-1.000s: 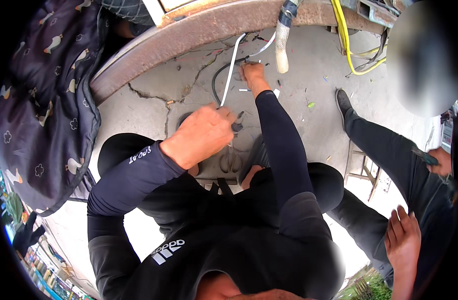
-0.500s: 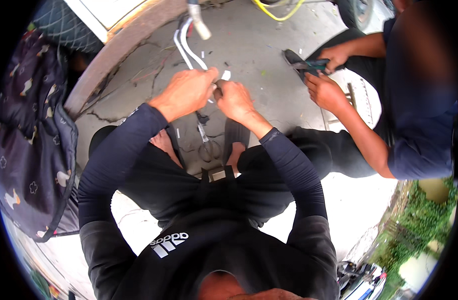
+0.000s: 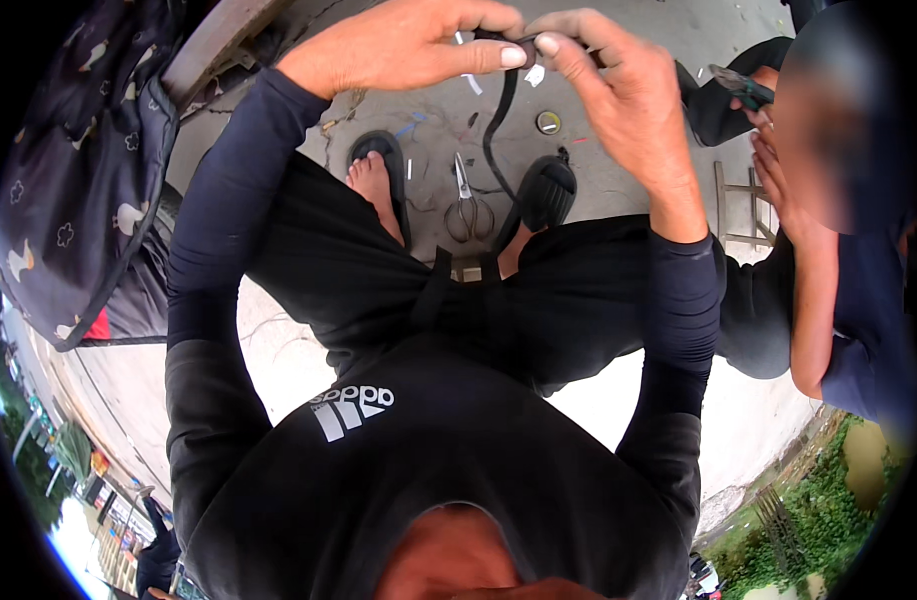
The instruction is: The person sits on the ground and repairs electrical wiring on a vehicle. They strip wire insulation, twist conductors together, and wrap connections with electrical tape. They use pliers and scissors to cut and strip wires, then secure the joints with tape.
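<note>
Up near the top edge, my left hand and my right hand meet over a dark cord, thumbs and forefingers pinching it. From between them the black cord hangs in a curve toward the floor by my right slipper. Its upper part is partly hidden by my fingers. Behind the hands a white strip shows in part. On the floor between my feet lie scissors with large loop handles, points away from me. Further off rests a small round roll, perhaps of tape.
At right a co-worker's hand is close to pliers with dark green handles. A small wooden frame stands beside that person. My slippered feet flank the scissors. A dark patterned cover hangs at left, and small scraps litter the floor.
Both hands have risen toward the top edge and come closer to the view. The dark cord now hangs plainly between them; the white cables are mostly out of sight. The co-worker's hands have shifted right.
</note>
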`<state>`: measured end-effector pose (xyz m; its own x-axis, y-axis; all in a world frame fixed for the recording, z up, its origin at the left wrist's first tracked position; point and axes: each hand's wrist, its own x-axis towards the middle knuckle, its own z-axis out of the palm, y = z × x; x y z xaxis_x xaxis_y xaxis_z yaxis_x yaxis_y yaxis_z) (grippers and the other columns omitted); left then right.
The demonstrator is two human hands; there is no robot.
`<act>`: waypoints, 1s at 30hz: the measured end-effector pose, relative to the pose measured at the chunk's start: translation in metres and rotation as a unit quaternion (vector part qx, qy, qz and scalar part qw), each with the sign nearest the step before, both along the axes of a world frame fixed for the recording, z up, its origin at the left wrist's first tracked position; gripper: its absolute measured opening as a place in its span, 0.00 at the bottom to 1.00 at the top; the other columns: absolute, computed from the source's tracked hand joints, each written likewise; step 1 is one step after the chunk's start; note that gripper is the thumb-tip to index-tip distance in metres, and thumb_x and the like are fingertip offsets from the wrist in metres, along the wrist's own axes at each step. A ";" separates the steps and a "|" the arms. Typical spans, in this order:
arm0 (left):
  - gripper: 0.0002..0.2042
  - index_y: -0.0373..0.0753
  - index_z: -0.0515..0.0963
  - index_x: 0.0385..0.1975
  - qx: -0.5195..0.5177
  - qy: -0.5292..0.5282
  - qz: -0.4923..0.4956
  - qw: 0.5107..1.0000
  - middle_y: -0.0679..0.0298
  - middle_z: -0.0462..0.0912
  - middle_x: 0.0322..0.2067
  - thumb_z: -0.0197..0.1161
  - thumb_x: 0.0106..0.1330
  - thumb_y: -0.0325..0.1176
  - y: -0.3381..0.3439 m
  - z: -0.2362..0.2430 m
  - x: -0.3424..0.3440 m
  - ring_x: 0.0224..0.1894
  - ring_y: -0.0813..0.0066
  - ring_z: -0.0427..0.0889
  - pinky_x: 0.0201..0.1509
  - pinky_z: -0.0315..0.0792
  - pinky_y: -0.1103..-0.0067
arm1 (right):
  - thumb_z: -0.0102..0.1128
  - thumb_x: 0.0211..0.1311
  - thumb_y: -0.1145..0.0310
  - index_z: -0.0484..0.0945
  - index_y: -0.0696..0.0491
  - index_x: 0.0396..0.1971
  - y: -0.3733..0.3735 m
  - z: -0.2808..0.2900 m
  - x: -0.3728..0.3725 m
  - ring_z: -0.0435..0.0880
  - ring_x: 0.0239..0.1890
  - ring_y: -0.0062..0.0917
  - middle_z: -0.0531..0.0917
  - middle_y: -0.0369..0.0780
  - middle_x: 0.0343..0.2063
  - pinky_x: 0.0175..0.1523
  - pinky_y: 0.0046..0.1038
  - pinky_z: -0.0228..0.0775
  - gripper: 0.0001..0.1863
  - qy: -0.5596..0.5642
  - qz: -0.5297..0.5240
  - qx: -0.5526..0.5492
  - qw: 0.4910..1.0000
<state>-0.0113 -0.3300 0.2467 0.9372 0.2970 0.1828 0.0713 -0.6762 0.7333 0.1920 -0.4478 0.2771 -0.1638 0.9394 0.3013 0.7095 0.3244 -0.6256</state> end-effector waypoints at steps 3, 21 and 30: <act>0.10 0.39 0.80 0.44 -0.123 -0.019 0.009 0.992 0.65 0.82 0.35 0.60 0.75 0.38 0.006 0.004 0.003 0.39 0.76 0.78 0.42 0.70 0.79 | 0.57 0.72 0.70 0.79 0.47 0.53 0.005 0.014 0.013 0.87 0.37 0.34 0.87 0.41 0.40 0.44 0.31 0.80 0.13 -0.029 0.017 -0.014 0.999; 0.20 0.49 0.85 0.47 0.328 -0.028 0.161 0.930 0.67 0.75 0.35 0.64 0.50 0.33 0.075 0.009 -0.034 0.37 0.69 0.77 0.37 0.71 0.75 | 0.54 0.68 0.66 0.83 0.53 0.38 -0.046 -0.421 -0.095 0.84 0.39 0.34 0.84 0.42 0.37 0.43 0.39 0.75 0.10 -0.410 0.030 -0.198 0.890; 0.15 0.34 0.83 0.50 0.077 -0.140 0.296 0.942 0.56 0.87 0.37 0.64 0.63 0.21 0.099 0.017 -0.055 0.30 0.72 0.83 0.36 0.77 0.78 | 0.55 0.67 0.65 0.80 0.55 0.47 -0.059 -0.476 -0.088 0.84 0.38 0.34 0.83 0.43 0.39 0.41 0.36 0.76 0.13 -0.273 -0.087 -0.208 0.935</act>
